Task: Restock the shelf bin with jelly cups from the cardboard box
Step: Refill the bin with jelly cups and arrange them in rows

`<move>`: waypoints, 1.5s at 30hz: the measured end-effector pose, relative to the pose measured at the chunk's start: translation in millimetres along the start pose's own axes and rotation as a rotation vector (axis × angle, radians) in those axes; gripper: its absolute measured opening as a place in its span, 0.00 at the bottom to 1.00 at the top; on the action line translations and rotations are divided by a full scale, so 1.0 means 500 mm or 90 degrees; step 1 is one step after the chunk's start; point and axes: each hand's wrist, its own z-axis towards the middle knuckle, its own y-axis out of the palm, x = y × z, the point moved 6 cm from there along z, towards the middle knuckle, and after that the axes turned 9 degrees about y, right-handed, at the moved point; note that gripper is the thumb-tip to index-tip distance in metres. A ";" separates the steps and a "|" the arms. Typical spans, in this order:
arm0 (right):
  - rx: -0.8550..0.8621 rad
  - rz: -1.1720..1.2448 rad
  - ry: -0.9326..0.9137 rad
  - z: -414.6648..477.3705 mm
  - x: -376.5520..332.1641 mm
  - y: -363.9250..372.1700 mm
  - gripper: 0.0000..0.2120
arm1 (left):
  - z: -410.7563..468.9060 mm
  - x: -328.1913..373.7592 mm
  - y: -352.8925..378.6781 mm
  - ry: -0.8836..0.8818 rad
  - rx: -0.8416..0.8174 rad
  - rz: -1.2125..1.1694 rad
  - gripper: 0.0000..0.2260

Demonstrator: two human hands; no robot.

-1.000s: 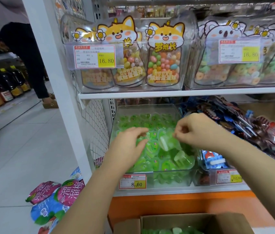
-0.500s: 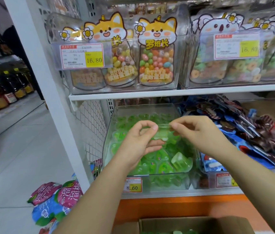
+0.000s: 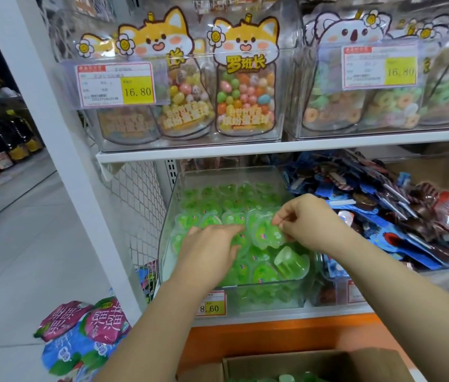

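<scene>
We see a shelf bin (image 3: 171, 216) of clear, glossy plastic, its walls catching soft glare. The jelly cups (image 3: 290, 261) inside are translucent green plastic with shiny film lids. At the bottom edge, the cardboard box (image 3: 328, 363) looks matt brown and slightly fibrous. The shelf (image 3: 245, 154) board is smooth white painted metal, with a white wire mesh (image 3: 137, 216) panel at its left end. Paper price tags (image 3: 212, 304) look flat and matt; the snack pouches (image 3: 85, 334) on the floor are glossy film.
</scene>
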 end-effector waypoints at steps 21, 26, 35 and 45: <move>-0.084 -0.229 -0.012 -0.003 -0.029 0.063 0.14 | -0.005 -0.006 0.029 0.006 -0.111 0.034 0.18; -0.093 -0.236 -0.013 -0.009 -0.025 0.075 0.16 | -0.008 -0.001 0.025 0.007 -0.117 0.031 0.18; -0.060 -0.259 -0.034 -0.009 -0.027 0.073 0.16 | -0.007 0.000 0.023 0.009 -0.115 0.017 0.18; -0.131 -0.366 -0.080 -0.060 -0.022 0.010 0.07 | -0.012 0.001 0.018 0.014 -0.119 -0.005 0.19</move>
